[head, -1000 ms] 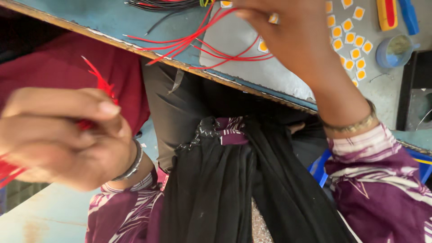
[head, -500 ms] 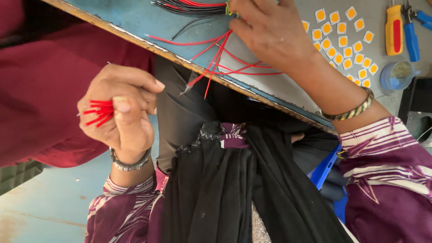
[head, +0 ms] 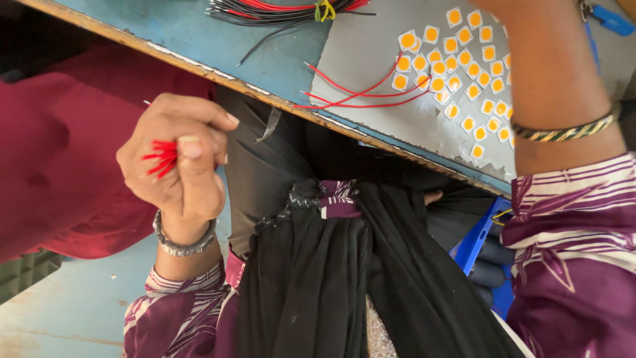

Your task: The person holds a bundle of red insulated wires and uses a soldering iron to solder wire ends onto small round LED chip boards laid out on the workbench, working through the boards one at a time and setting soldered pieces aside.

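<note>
My left hand point(head: 182, 166) is below the table edge, closed on a small bunch of short red wire pieces point(head: 161, 158) whose ends stick out between thumb and fingers. My right hand point(head: 530, 30) reaches over the table at the top right. Only its wrist with a striped bangle point(head: 563, 130) and the back of the hand show; the fingers are cut off by the frame. A few loose red wires point(head: 358, 93) lie on the grey sheet point(head: 371, 46), apart from both hands. Beside them lie several small white squares with orange centres point(head: 457, 73).
A tied bundle of black and red wires point(head: 285, 10) lies at the table's far side. The wooden table edge point(head: 218, 74) runs diagonally. Black cloth point(head: 331, 278) covers my lap. A person in dark red point(head: 53, 152) is at the left, a blue crate point(head: 474, 242) under the table, a blue tool point(head: 609, 20) top right.
My right hand has left the loose red wires and moved up and right, out past the frame's top. My left hand still holds the red wire pieces, shifted slightly.
</note>
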